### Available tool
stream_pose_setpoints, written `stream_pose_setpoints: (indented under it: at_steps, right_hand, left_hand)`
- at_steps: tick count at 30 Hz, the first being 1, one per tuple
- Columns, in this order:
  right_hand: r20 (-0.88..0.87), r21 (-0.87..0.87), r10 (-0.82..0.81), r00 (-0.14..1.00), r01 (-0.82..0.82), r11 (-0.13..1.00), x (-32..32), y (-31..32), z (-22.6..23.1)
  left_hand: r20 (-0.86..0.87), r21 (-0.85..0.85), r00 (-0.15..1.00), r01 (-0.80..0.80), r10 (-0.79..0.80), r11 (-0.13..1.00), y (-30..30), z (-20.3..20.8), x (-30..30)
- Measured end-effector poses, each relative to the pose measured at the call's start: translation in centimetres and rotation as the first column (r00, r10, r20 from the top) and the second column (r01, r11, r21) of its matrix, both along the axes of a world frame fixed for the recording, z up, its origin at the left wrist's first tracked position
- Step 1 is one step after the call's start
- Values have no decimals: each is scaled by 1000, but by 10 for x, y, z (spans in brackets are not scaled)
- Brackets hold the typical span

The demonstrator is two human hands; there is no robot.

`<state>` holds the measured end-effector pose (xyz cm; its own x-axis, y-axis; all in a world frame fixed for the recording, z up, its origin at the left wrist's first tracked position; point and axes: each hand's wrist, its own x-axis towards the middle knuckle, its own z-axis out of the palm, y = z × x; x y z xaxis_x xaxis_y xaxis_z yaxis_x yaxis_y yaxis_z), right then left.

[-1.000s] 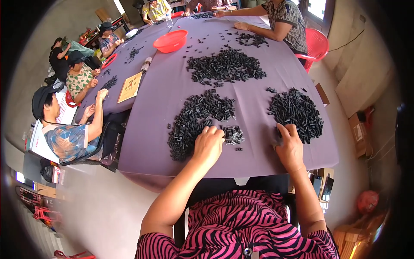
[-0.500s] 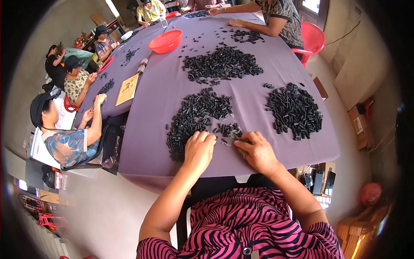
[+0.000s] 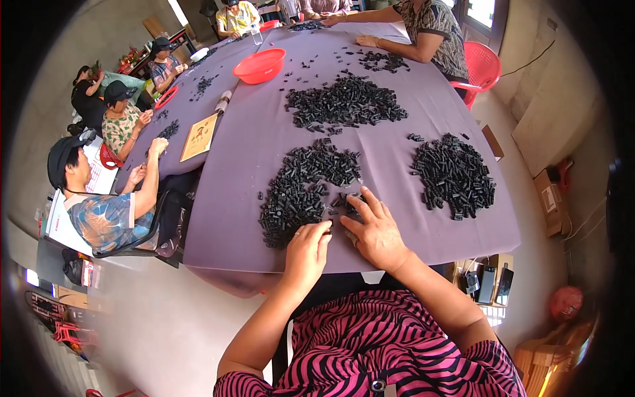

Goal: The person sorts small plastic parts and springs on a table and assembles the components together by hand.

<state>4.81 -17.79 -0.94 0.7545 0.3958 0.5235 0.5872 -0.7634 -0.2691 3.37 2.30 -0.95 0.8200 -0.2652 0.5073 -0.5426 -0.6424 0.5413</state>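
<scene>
My left hand (image 3: 308,250) is closed near the table's front edge, thumb and fingers pinched together. A small black cylindrical piece seems to sit at its fingertips, mostly hidden. To its right lies my right hand (image 3: 378,235), palm down, with its fingers stretched forward over a small pile of black and clear parts (image 3: 340,200). That hand covers much of the pile. Just beyond my left hand spreads a curved heap of short black cylinders (image 3: 291,208). A round heap of similar black pieces (image 3: 455,177) lies to the right.
Another large black heap (image 3: 347,102) lies farther up the purple-covered table (image 3: 225,228), with a red basin (image 3: 259,66) beyond it. A yellow booklet (image 3: 198,138) lies at left. Several people sit around the table. A box with devices (image 3: 488,283) stands beside me at right.
My right hand has shifted left and its fingers now extend over the small pile. My left hand has moved slightly nearer to me, away from the pile.
</scene>
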Motion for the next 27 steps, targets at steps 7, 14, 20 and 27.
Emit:
stream_pose_setpoints:
  at_steps: [7,14,20,27]
  right_hand:
    - [-89,44,114,990,-110,993,-5,-2,2]
    - [-83,211,-6,997,24,977,-22,-46,9]
    - [-91,175,-9,996,25,984,-15,-32,11]
    - [-1,72,29,1000,-29,997,13,7,-2]
  left_hand:
    - [-132,-191,991,-53,28,980,1,-13,-15]
    - [-27,-114,999,-37,34,993,1,-15,-17]
    - [2,-93,998,-55,55,994,-1,-17,-15]
    - [30,4,996,-82,82,997,-7,-11,-16]
